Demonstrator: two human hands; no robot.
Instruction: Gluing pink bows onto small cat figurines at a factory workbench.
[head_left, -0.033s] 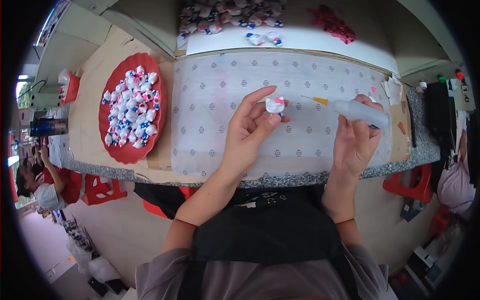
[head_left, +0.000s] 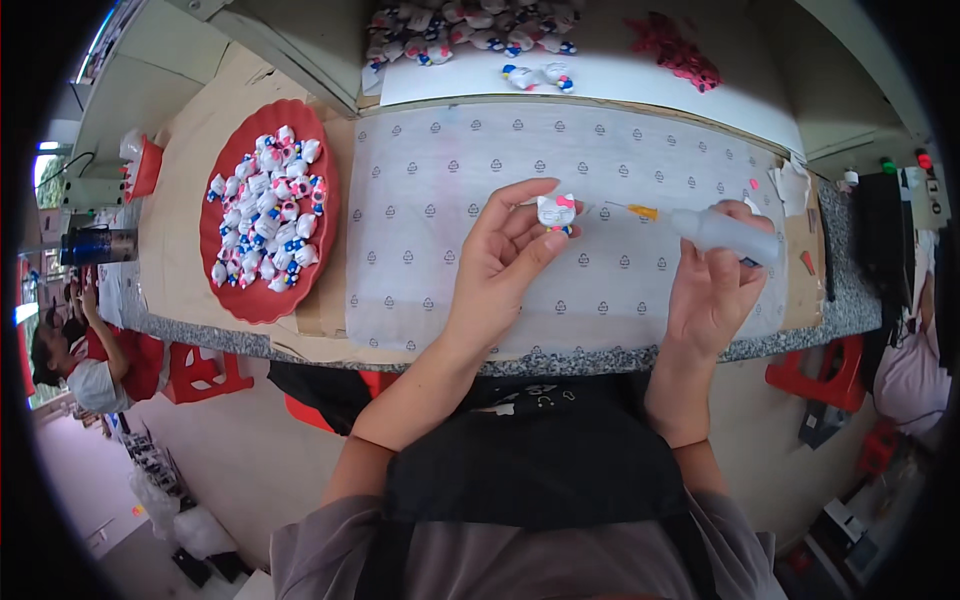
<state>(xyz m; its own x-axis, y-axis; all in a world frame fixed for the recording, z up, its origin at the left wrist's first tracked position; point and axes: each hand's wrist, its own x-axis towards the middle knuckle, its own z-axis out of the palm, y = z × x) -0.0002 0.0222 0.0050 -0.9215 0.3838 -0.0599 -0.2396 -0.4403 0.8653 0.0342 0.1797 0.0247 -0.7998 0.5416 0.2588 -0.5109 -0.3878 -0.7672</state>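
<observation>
Between the thumb and fingers of my left hand (head_left: 506, 250) is a small white cat figurine (head_left: 556, 212), upright, with a pink bow and a coloured lower body. My right hand (head_left: 712, 290) grips a translucent squeeze bottle (head_left: 728, 236) lying sideways, its orange needle tip (head_left: 643, 212) pointing left at the figurine. A short gap separates the thin needle from the figurine. Both hands are above a white patterned sheet (head_left: 450, 270) on the worktable.
A red scalloped plate (head_left: 222, 290) heaped with similar figurines stands at the left. More figurines (head_left: 470, 28) and a pile of pink pieces (head_left: 675, 55) lie on the white shelf behind. A small pink piece (head_left: 754, 184) rests near the sheet's right edge. Another person (head_left: 85, 365) is at far left.
The view has shifted slightly. The figurine's head looks a little more tilted, and the needle remains just apart from it. Both hands keep their holds.
</observation>
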